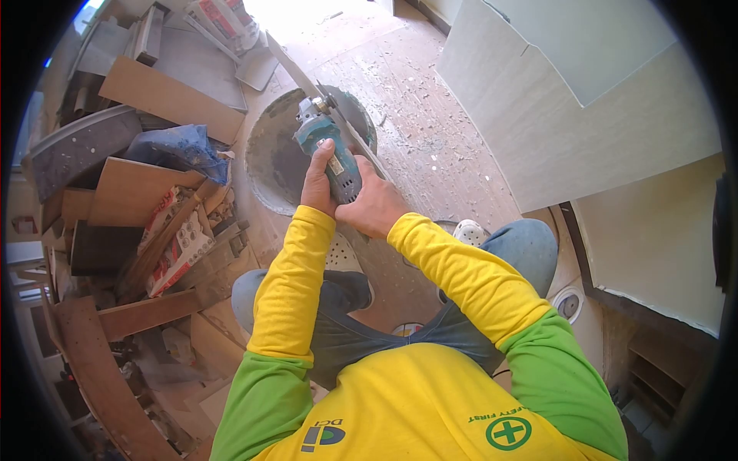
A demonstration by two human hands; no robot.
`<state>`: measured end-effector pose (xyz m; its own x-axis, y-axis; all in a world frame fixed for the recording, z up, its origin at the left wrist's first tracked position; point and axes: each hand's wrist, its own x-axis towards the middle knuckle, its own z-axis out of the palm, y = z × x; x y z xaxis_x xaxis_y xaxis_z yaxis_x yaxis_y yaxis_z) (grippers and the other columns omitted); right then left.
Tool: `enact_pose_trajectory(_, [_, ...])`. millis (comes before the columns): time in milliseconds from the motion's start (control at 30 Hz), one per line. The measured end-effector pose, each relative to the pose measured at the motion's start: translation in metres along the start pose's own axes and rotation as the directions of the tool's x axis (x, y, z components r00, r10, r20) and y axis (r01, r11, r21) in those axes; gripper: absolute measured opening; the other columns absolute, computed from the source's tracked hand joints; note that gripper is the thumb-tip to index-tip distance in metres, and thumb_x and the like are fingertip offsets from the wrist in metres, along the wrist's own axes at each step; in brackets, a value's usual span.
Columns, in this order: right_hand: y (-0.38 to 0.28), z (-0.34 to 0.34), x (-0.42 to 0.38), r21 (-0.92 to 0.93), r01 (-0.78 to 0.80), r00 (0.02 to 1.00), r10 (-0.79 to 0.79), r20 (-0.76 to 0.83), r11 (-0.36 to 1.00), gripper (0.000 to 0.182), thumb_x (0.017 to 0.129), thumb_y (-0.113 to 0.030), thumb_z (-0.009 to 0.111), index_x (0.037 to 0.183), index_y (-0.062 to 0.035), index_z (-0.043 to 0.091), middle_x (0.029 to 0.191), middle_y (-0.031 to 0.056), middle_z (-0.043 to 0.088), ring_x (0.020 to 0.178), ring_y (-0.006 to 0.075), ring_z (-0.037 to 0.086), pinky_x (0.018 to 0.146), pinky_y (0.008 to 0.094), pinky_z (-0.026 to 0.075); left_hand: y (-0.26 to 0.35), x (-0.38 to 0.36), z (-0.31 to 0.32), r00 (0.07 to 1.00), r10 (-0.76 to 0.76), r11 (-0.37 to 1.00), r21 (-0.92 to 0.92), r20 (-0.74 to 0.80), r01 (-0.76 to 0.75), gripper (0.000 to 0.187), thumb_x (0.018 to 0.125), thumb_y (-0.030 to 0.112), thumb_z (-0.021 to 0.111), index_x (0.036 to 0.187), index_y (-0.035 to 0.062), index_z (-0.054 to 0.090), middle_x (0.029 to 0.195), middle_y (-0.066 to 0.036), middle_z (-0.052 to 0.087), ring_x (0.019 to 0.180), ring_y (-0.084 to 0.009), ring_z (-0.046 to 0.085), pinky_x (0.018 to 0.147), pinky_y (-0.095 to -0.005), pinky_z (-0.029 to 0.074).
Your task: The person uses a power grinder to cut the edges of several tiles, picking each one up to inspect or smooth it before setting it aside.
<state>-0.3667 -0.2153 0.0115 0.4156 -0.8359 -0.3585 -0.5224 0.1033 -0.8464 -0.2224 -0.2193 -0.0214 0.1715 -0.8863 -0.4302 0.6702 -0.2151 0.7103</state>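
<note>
Both of my hands are wrapped around a teal angle grinder (334,165), its metal head pointing away from me. My left hand (317,180) grips the left side of the body, thumb along the top. On the other side, my right hand (377,201) closes round the rear of the body. A long narrow strip (288,61) slants across a round grey bucket (261,184) smeared with dried mortar. The grinder's head overlaps the strip in this view, and its disc is mostly hidden.
Wood boards (173,100), a blue plastic bag (181,146) and torn cartons (181,246) pile up on the left. Large pale panels (530,115) stand on the right. Chips litter the floor (438,131). My white perforated clogs (342,257) are close behind the bucket.
</note>
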Motion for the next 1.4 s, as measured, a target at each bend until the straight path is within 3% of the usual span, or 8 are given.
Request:
enact_pose_trajectory(567, [0.001, -0.002, -0.006, -0.02, 0.017, 0.999, -0.018, -0.033, 1.0, 0.099, 0.072, -0.032, 0.077, 0.156, -0.0091, 0.031, 0.124, 0.0286, 0.066, 0.114, 0.043, 0.067, 0.102, 0.0445, 0.052, -0.002, -0.003, 0.0, 0.999, -0.001, 1.0, 0.001, 0.035, 0.001, 0.05, 0.092, 0.043, 0.072, 0.123, 0.0045, 0.059, 0.105, -0.014, 0.071, 0.089, -0.0249, 0.073, 0.083, -0.0392, 0.063])
enact_pose_trajectory(633, [-0.002, -0.007, -0.009, -0.018, -0.013, 0.999, 0.013, 0.034, 1.0, 0.104, 0.073, -0.035, 0.075, 0.16, -0.0099, 0.025, 0.131, 0.0297, 0.063, 0.121, 0.0443, 0.063, 0.108, 0.0452, 0.049, -0.002, -0.008, 0.005, 0.999, -0.036, 0.999, -0.031, 0.012, 0.036, 0.037, 0.092, 0.037, 0.074, 0.113, 0.0094, 0.062, 0.097, -0.007, 0.07, 0.084, -0.0206, 0.071, 0.08, -0.0355, 0.061])
enact_pose_trajectory(767, [0.001, -0.005, -0.011, 0.019, -0.028, 0.998, 0.027, 0.058, 0.999, 0.104, 0.073, -0.035, 0.075, 0.16, -0.0104, 0.025, 0.131, 0.0297, 0.063, 0.121, 0.0443, 0.063, 0.108, 0.0452, 0.049, -0.002, -0.011, 0.007, 1.0, -0.026, 0.999, -0.029, 0.018, 0.026, 0.037, 0.092, 0.037, 0.074, 0.113, 0.0089, 0.062, 0.097, -0.007, 0.07, 0.083, -0.0206, 0.071, 0.081, -0.0358, 0.061])
enact_pose_trajectory(833, [0.002, -0.003, -0.011, 0.0, 0.005, 1.0, -0.005, -0.01, 1.0, 0.102, 0.071, -0.031, 0.076, 0.158, -0.009, 0.029, 0.121, 0.0288, 0.067, 0.108, 0.0418, 0.07, 0.097, 0.0437, 0.056, -0.002, -0.012, 0.008, 0.999, -0.032, 0.999, -0.04, 0.012, 0.033, 0.038, 0.092, 0.037, 0.074, 0.114, 0.0088, 0.062, 0.097, -0.007, 0.07, 0.083, -0.0207, 0.071, 0.08, -0.0363, 0.062])
enact_pose_trajectory(1400, [0.006, -0.005, -0.012, -0.015, 0.024, 0.999, -0.024, -0.024, 1.0, 0.1, 0.071, -0.032, 0.077, 0.156, -0.0081, 0.031, 0.122, 0.0283, 0.067, 0.109, 0.0418, 0.07, 0.098, 0.0428, 0.056, -0.004, -0.015, 0.01, 0.999, -0.038, 0.998, -0.042, 0.021, 0.039, 0.038, 0.093, 0.037, 0.073, 0.114, 0.0083, 0.061, 0.097, -0.008, 0.07, 0.084, -0.0213, 0.071, 0.08, -0.0368, 0.062])
